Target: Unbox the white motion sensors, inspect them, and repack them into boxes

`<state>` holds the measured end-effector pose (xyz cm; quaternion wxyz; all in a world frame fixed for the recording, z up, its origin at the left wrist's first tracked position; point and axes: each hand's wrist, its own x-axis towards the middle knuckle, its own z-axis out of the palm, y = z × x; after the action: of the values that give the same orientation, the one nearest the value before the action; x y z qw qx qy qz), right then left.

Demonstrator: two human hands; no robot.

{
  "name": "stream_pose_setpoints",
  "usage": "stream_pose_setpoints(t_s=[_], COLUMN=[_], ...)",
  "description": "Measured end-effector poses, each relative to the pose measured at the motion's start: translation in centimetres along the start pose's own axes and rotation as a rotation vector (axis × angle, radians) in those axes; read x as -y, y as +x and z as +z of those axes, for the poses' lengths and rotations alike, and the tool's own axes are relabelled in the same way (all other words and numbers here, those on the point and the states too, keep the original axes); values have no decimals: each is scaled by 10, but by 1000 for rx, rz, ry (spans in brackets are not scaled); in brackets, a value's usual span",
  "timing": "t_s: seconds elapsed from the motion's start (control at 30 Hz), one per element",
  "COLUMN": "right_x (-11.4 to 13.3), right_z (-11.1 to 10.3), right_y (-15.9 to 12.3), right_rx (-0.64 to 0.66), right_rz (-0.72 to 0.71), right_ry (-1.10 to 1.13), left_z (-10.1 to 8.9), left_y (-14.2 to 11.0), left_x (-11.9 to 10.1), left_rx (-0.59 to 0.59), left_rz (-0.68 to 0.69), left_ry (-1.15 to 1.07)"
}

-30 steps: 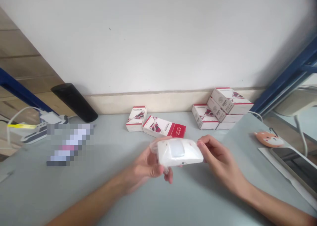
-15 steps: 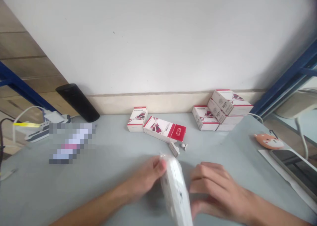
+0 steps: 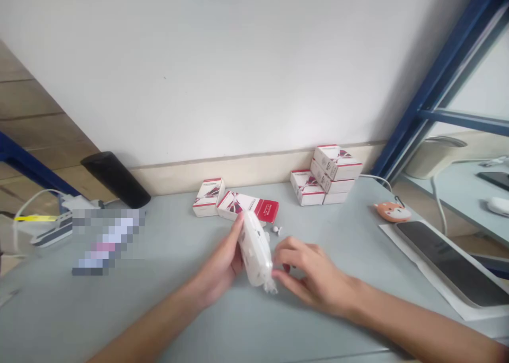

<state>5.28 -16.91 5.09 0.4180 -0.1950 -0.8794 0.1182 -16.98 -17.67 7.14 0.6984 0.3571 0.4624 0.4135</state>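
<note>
A white rounded device in a clear plastic bag (image 3: 254,249) is tilted up over the middle of the desk. My left hand (image 3: 226,265) is closed around its left side, the fingers partly behind it. At the lower right of the bag, where the plastic bunches up, my right hand (image 3: 308,273) has its thumb and forefinger against the edge, the other fingers curled. Just beyond lies an opened white and red box (image 3: 242,206) with its red flap out. A small white part (image 3: 277,229) rests on the desk beside that box.
Another small box (image 3: 209,196) stands left of the opened one. Stacked boxes (image 3: 336,172) are against the wall at right. A phone (image 3: 449,262) on white paper and an orange animal-faced case (image 3: 393,212) lie right. A black cylinder (image 3: 115,180) and power strip (image 3: 59,230) are left.
The wrapped device has moved up and away from me, and its lower end now shows. My right hand has come to that end. The view has shifted right.
</note>
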Motion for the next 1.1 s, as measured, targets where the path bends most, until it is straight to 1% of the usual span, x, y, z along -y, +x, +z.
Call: stream_pose_setpoints(t_s=[0.07,0.13,0.23,0.3,0.37,0.43,0.5,0.57,0.6,0.7,0.77,0.83,0.9,0.93,0.97,1.0,1.07,1.1], right_x=[-5,-9,-16,-20,-24,-28,-31,-33,-35,-41,-45,-50,-56,-58,-60,-62,-66,-68], right_z=[-1,-2,-4,-6,-8,-11,-14,-17,-19,-22,-24,-26,-27,-27,-27,-27,-28,-28], right_y=[0,1,2,4,8,12,16,19,20,23,24,26,28,29,29,30,30,30], right_rx=[-59,-108,-178,-224,-251,-240,-196,-161,-162,-242,-313,-388,-459,-490,-518,-544,-577,-573], right_rz=[-31,-30,60,164,274,351,392,422,440,485,511,533,557,577,607,648,755,802], right_ry=[-28,-48,-28,31,125,238,369,490,530,557,552,565,589,602,619,649,778,872], left_z=[4,11,25,36,46,54,59,63,64,64,60,52,40,33,25,18,3,-4], left_y=[5,11,23,32,40,49,56,62,65,69,65,58,49,46,43,42,44,47], left_x=[-4,-8,-16,-23,-30,-35,-36,-34,-33,-34,-38,-44,-49,-51,-51,-51,-48,-46], left_rx=[51,90,110,94,62,35,29,21,5,-65,-99,-129,-169,-160,-127,-81,-3,9], left_rz=[-40,-61,-25,6,8,29,9,-18,-10,88,155,264,480,573,609,620,627,639], left_ry=[-12,-2,17,13,-7,-37,-63,-62,-41,44,76,189,570,780,969,1107,1295,1359])
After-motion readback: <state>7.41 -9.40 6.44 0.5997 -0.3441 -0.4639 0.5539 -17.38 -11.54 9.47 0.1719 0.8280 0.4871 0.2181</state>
